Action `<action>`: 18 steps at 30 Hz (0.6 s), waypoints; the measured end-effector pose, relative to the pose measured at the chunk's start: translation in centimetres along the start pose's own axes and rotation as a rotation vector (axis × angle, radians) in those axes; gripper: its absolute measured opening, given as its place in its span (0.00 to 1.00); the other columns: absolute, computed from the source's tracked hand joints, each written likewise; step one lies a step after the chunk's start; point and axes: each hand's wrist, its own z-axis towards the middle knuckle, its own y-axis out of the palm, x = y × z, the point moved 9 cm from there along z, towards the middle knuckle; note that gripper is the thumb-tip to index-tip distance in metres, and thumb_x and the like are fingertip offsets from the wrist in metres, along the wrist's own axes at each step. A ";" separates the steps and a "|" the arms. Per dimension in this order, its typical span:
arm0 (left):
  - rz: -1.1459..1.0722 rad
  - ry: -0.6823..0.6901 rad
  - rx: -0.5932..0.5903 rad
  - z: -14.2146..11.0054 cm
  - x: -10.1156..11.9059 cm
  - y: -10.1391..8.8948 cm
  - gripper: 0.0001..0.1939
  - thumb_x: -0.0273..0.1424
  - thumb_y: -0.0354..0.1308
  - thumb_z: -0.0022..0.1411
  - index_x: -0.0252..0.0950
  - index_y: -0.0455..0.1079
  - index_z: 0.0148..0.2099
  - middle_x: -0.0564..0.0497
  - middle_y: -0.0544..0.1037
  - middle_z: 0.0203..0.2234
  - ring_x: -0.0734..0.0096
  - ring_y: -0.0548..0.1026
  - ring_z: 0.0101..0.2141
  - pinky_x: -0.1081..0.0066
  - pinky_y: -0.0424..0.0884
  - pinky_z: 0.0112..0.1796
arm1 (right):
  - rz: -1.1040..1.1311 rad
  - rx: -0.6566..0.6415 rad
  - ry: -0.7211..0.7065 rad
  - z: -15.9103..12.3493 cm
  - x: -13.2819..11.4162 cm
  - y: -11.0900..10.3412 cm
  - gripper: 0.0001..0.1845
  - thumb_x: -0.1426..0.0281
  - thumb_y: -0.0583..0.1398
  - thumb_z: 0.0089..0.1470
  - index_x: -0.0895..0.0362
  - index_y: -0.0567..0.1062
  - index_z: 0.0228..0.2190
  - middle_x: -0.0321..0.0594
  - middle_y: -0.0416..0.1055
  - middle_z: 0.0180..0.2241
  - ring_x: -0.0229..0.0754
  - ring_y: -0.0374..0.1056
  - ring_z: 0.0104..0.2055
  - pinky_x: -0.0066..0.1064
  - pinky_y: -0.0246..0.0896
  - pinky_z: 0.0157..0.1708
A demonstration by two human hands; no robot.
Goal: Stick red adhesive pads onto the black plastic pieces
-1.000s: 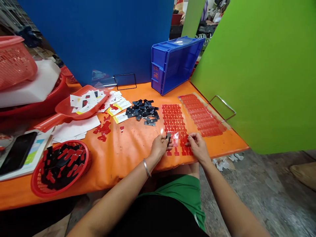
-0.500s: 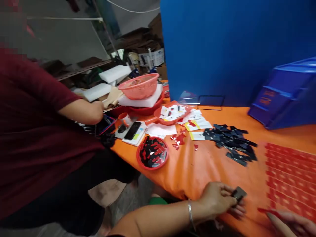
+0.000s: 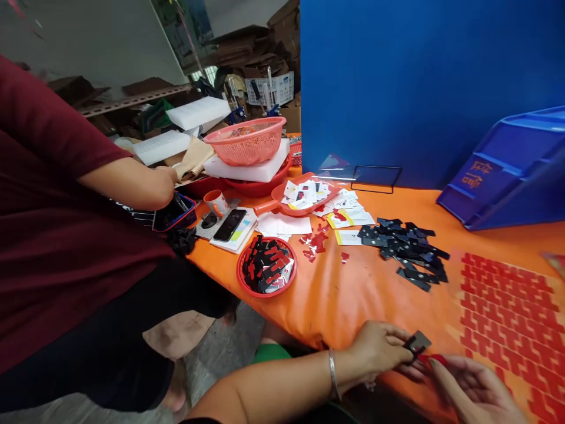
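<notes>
My left hand (image 3: 383,348) pinches a small black plastic piece (image 3: 417,341) at the near edge of the orange table (image 3: 353,294). My right hand (image 3: 474,391) meets it from the right, holding a small red sticker (image 3: 435,358) against the black piece. A clear sheet of red stickers (image 3: 507,300) lies to the right. A loose pile of black pieces (image 3: 408,250) sits beyond my hands. A round red basket (image 3: 266,268) further left holds black pieces with red stickers on them.
A person in a dark red shirt (image 3: 53,235) works at the left end of the table. A red scoop with paper cards (image 3: 304,197), a phone (image 3: 229,225), pink baskets (image 3: 247,140), a blue screen (image 3: 419,88) and a blue bin (image 3: 507,171) stand around.
My view swung left from the sticker sheets toward the neighbouring person. My right hand lifted a red sticker off the sheet and brought it to the black piece in my left hand.
</notes>
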 end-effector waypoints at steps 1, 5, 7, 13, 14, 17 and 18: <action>-0.008 -0.013 -0.010 -0.3 0.3 0.2 0.11 0.15 0.58 0.43 0.30 0.71 0.32 0.50 0.76 0.25 0.74 0.74 0.20 0.72 0.73 0.27 | 0.010 -0.001 -0.005 0.0 -0.2 0.2 0.21 0.57 0.68 0.27 0.52 0.70 0.26 0.39 0.71 0.24 0.44 0.69 0.25 0.31 0.66 0.19; 0.017 -0.029 -0.032 -1.6 1.4 0.8 0.10 0.16 0.58 0.45 0.29 0.71 0.33 0.50 0.76 0.26 0.76 0.75 0.22 0.72 0.73 0.32 | 0.091 0.002 -0.035 -0.3 -0.9 0.5 0.21 0.58 0.69 0.30 0.53 0.69 0.25 0.36 0.69 0.23 0.40 0.68 0.26 0.30 0.67 0.25; 0.039 -0.014 -0.070 -1.9 2.0 1.3 0.11 0.18 0.60 0.45 0.28 0.72 0.35 0.49 0.77 0.28 0.75 0.76 0.24 0.72 0.73 0.34 | 0.109 -0.028 -0.056 -0.5 -1.5 1.0 0.19 0.57 0.68 0.35 0.53 0.68 0.26 0.37 0.68 0.25 0.40 0.68 0.27 0.31 0.68 0.27; 0.084 -0.022 -0.149 -1.4 2.0 1.7 0.13 0.18 0.59 0.48 0.28 0.71 0.39 0.45 0.79 0.32 0.72 0.78 0.29 0.74 0.75 0.34 | 0.134 -0.010 -0.060 -0.4 -1.8 1.1 0.17 0.56 0.64 0.43 0.53 0.66 0.28 0.35 0.65 0.26 0.39 0.65 0.25 0.32 0.67 0.25; 0.088 -0.020 -0.164 -1.4 2.0 1.9 0.13 0.18 0.59 0.48 0.28 0.71 0.39 0.45 0.79 0.32 0.71 0.78 0.29 0.74 0.75 0.34 | 0.140 -0.015 -0.052 -0.3 -1.6 1.1 0.17 0.57 0.64 0.43 0.53 0.65 0.28 0.35 0.65 0.26 0.38 0.65 0.25 0.32 0.67 0.25; 0.100 -0.023 -0.166 -1.4 1.9 2.1 0.12 0.18 0.58 0.49 0.27 0.70 0.40 0.44 0.79 0.32 0.71 0.78 0.29 0.74 0.75 0.35 | 0.143 -0.032 -0.041 -0.3 -1.3 1.1 0.16 0.58 0.64 0.45 0.53 0.65 0.29 0.35 0.65 0.27 0.37 0.65 0.25 0.31 0.67 0.26; 0.104 -0.028 -0.156 -1.4 1.9 2.1 0.12 0.17 0.58 0.50 0.27 0.70 0.40 0.43 0.79 0.32 0.70 0.78 0.29 0.74 0.75 0.35 | 0.145 -0.034 -0.043 -0.3 -1.2 1.1 0.16 0.58 0.64 0.45 0.53 0.65 0.29 0.35 0.65 0.27 0.37 0.65 0.26 0.31 0.67 0.26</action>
